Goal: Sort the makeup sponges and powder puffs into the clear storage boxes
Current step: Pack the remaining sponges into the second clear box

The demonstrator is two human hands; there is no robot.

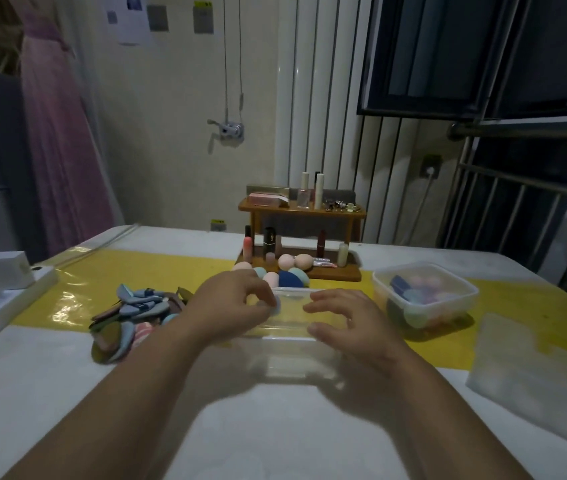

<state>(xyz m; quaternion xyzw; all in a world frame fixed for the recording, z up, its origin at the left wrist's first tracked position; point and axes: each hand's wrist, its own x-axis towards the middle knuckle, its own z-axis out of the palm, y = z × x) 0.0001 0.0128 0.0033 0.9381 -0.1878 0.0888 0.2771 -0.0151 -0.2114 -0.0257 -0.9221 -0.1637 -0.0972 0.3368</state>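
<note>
While both hands are at the clear box (292,315) in the middle of the bench (275,445), the step in hand looks like readying this box for filling, either opening it or setting it in place; nothing shows inside it. The left hand (233,303) has its fingers (261,295) curled and pinching the box's rim at its 9 o'clock end. The right hand (351,323) arches over the 3 o'clock end with fingers bent and slightly spread, thumb by the near rim; blur keeps me from telling whether it grips or only rests there. The powder puffs (136,311) lie in a loose heap at 9 o'clock from the box, just beside the left wrist. The makeup sponges (287,277) cluster at 12 o'clock, just behind the far rim and in front of a wooden rack (303,211) of cosmetics. A second box (426,296) at 3 o'clock already holds coloured pieces, and a flat clear piece (531,355), perhaps a lid, lies at 4 o'clock. The next move, as I judge it, calls for steadying the light box with one hand and reaching with the other to one heap only.
</note>
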